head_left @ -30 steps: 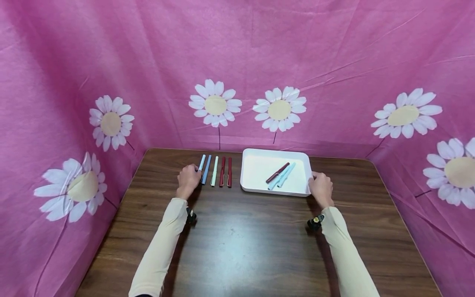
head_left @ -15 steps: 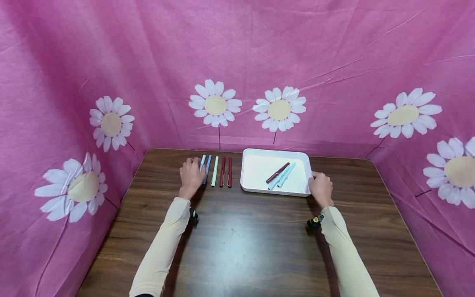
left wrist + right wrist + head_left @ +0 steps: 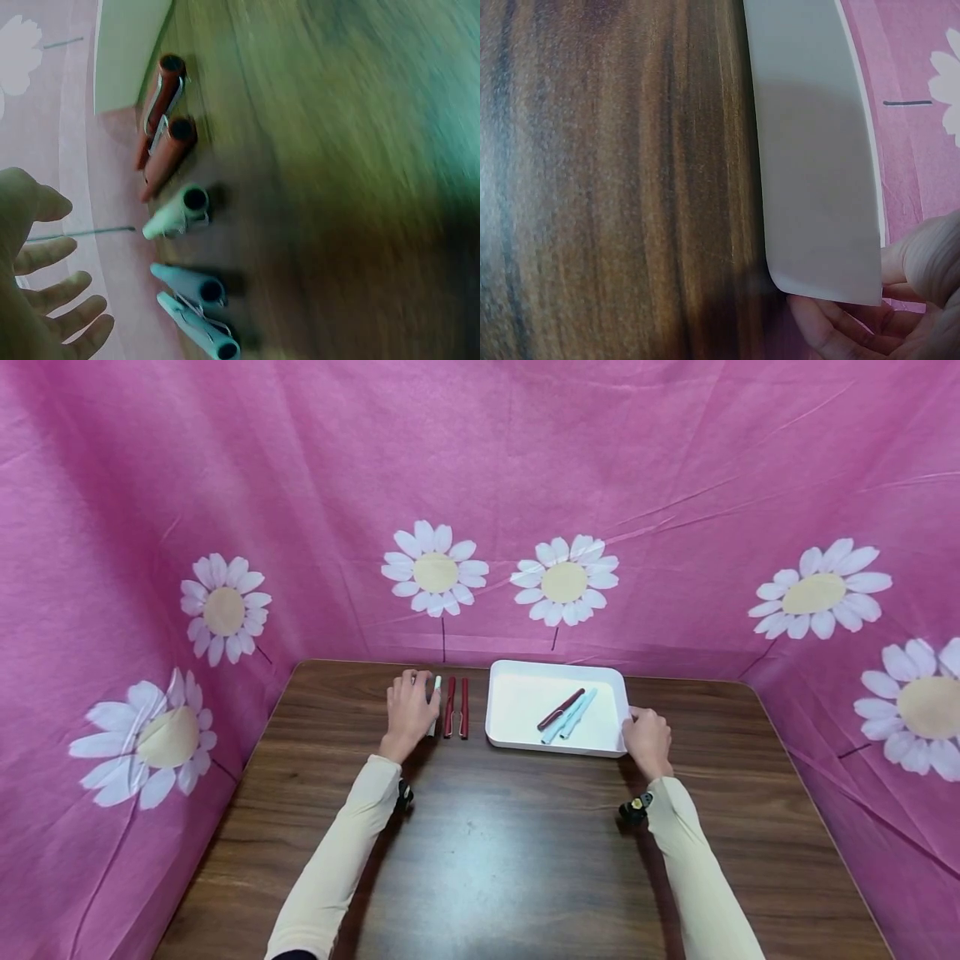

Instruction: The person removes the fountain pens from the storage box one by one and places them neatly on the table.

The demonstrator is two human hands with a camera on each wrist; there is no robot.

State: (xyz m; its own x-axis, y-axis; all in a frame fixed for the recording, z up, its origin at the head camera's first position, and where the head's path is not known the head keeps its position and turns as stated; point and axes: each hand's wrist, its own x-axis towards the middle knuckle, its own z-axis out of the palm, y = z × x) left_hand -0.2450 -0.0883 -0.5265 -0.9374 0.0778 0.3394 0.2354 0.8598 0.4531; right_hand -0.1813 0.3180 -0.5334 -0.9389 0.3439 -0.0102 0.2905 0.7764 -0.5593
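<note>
Left grip point(image 3: 408, 710) shifted rightward, nearer green pen point(image 3: 171, 216) | released, holding nothing | right grip point(image 3: 649, 740) pinching tray point(image 3: 517, 703)

The tray point(image 3: 517, 702) looks smooth plastic, the tabletop point(image 3: 480, 877) glossy wood, the backdrop point(image 3: 480, 460) cloth, the pen clips point(image 3: 178, 95) metal.

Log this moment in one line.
left hand: over pen row, holding nothing | right hand: gripping right end of white tray | pen row: two red, one green, two blue | tray: dark red pen, two light-blue pens
</note>
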